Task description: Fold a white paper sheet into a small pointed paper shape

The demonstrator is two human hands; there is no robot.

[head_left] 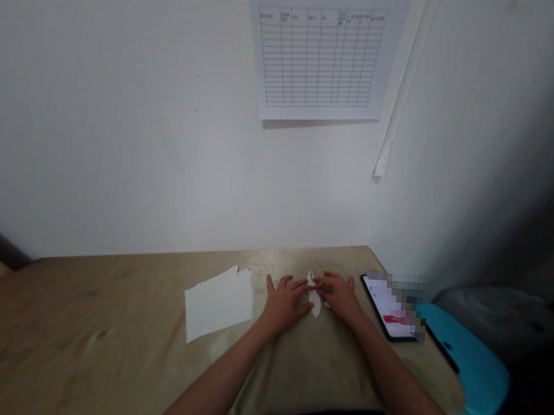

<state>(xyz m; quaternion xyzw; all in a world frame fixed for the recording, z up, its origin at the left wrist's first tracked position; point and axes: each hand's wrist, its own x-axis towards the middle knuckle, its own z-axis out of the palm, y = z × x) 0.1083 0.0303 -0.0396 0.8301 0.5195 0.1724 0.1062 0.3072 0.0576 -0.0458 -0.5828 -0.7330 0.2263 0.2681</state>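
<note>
A small piece of white paper, pointed at its lower end and partly covered by fingers, lies between my two hands on the cloth-covered table. My left hand holds it from the left, index finger and thumb against it, the other fingers spread. From the right, the fingertips of my right hand grip its upper part, close to the left fingertips. A tiny white bit shows under the right hand. To the left of my left hand lies a larger white sheet with a torn upper edge.
A phone with a lit screen lies right of my right hand. Beyond the right table edge is a blue stool or chair. The tan table cover meets a white wall, where a printed grid sheet hangs.
</note>
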